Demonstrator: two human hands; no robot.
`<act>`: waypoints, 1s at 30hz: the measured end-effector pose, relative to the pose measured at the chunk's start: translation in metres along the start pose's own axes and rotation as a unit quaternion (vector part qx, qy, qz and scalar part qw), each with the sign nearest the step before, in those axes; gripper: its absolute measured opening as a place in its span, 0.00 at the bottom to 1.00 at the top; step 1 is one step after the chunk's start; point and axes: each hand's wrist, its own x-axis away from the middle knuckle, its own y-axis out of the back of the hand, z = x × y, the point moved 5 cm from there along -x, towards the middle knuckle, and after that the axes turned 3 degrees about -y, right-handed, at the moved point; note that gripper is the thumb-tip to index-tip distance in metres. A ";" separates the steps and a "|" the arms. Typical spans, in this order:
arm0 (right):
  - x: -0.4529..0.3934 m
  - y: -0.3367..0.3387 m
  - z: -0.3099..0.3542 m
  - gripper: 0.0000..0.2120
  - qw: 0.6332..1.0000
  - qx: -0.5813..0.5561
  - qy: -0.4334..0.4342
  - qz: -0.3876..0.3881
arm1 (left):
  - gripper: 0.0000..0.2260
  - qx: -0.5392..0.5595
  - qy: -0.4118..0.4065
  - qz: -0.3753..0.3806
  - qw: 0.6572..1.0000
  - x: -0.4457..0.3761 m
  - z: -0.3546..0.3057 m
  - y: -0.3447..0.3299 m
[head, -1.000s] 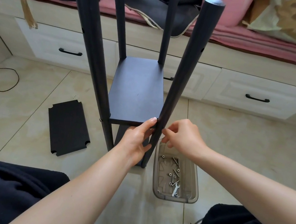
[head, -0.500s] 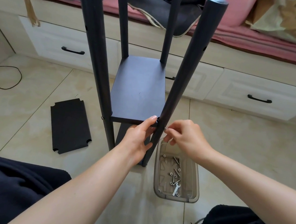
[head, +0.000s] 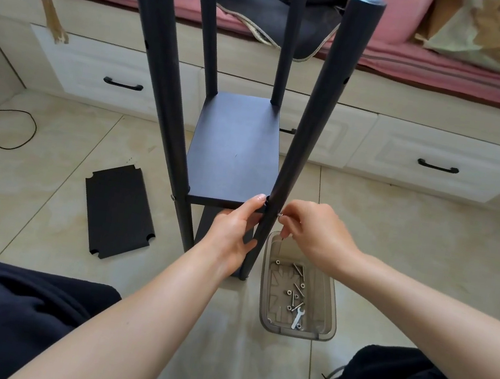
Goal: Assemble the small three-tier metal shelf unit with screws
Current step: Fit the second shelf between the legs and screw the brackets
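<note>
Shelf unit (head: 235, 151), dark and partly built, stands on the tiled floor (head: 396, 243) between the person's knees, with four round posts rising toward the camera and one dark shelf board (head: 233, 154) fixed across them low down. Both hands meet at the near right post (head: 313, 127), right where the board's front right corner joins it. The left hand (head: 232, 235) comes in from the left of that post, fingers fairly straight and lying along the board's front edge and the post, the index fingertip touching the joint; it grips nothing tightly that can be seen. The right hand (head: 313, 234) sits on the other side of the same post, thumb and forefinger drawn together in a narrow pinch on a small silver screw (head: 279, 215) at the post's side; how far the screw has entered cannot be told. Just below the right hand, beside the post's foot, a clear plastic tray (head: 329, 311) rests on the floor and holds loose screws, nuts and a small flat wrench (head: 297, 318). A spare shelf board (head: 119, 210), notched at its corners, lies flat on the floor to the left, well apart from the hands. Behind the unit runs a row of white drawers (head: 434, 161) under a pink-cushioned seat (head: 422, 69).
</note>
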 end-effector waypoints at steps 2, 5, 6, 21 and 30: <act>-0.001 -0.004 -0.003 0.08 0.997 -0.070 -0.023 0.007 | 0.12 0.005 0.003 0.003 1.000 -0.001 0.000 0.000; -0.005 -0.006 -0.006 0.09 0.984 -0.154 -0.059 0.061 | 0.11 0.009 0.000 -0.002 1.000 -0.003 0.000 0.001; -0.005 -0.005 -0.005 0.10 0.984 -0.154 -0.060 0.070 | 0.11 0.010 -0.001 -0.003 1.000 -0.003 0.000 0.001; -0.003 -0.001 -0.003 0.07 0.993 -0.107 -0.055 -0.006 | 0.19 0.004 -0.004 -0.006 1.000 -0.001 0.001 0.001; 0.001 0.005 0.005 0.06 0.998 0.035 0.009 -0.060 | 0.14 0.004 0.007 0.008 1.000 0.001 0.000 0.001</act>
